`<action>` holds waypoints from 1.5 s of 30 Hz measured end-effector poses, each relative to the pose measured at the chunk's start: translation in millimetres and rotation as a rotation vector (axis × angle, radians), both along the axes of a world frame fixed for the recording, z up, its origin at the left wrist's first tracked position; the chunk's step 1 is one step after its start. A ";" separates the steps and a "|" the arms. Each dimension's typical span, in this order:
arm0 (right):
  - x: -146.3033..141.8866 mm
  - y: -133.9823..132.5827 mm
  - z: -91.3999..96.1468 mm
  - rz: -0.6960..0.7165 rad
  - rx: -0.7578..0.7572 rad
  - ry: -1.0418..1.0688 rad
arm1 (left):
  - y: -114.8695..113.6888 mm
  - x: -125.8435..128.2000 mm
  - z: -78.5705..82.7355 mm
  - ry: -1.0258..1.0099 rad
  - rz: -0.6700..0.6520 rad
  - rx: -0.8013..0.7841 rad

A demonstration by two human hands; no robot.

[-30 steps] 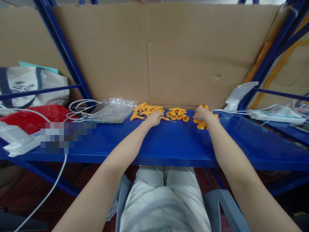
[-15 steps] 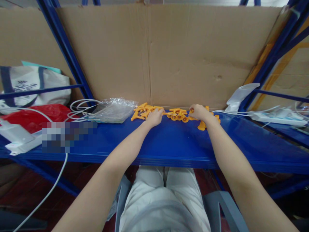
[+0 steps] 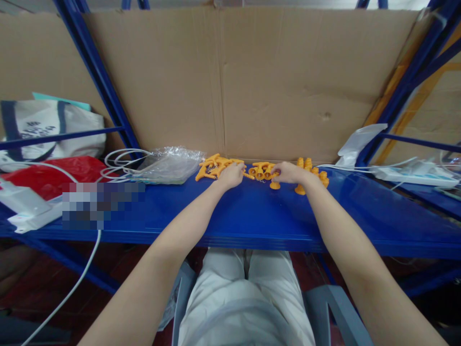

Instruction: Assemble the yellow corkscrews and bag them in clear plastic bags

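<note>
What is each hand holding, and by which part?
Right hand: a yellow flared piece, by its upper part. Left hand: a ribbed yellow piece; where it's gripped is hidden.

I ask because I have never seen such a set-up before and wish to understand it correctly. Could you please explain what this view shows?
There is no machine: a person works bare-handed, filmed by one camera worn on the head, looking forward and down. The surface is a blue table, with cardboard behind it. The left hand is at a pile of orange parts; a ridged rod sticks out beside it, perhaps held. The right hand seems to hold a flared part, wide end down. Cup-like parts lie between the hands; more orange pieces stand at the right. Clear plastic bags lie at the left.
</note>
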State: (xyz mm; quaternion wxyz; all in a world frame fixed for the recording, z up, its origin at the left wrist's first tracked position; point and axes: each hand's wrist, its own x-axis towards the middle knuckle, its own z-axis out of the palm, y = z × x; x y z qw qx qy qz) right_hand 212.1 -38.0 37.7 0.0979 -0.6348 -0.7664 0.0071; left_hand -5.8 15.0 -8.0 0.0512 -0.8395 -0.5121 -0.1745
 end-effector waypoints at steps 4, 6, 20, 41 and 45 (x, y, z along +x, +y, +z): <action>-4.4 1.3 -5.3 0.041 -0.062 -0.009 | 0.8 0.2 -3.1 0.081 -0.013 -0.115; -4.1 3.6 -8.2 0.049 -0.074 -0.010 | 2.1 0.7 -4.7 0.111 -0.020 -0.147; -4.7 4.8 -10.1 -0.081 0.065 -0.057 | -0.6 -2.0 -1.6 0.108 -0.002 -0.175; -1.9 21.9 -23.1 0.199 0.187 0.045 | 2.8 1.1 -8.2 -0.114 -0.149 -0.001; 0.0 23.8 -23.0 0.268 0.183 0.176 | 6.2 -1.3 -7.5 -0.185 -0.156 0.058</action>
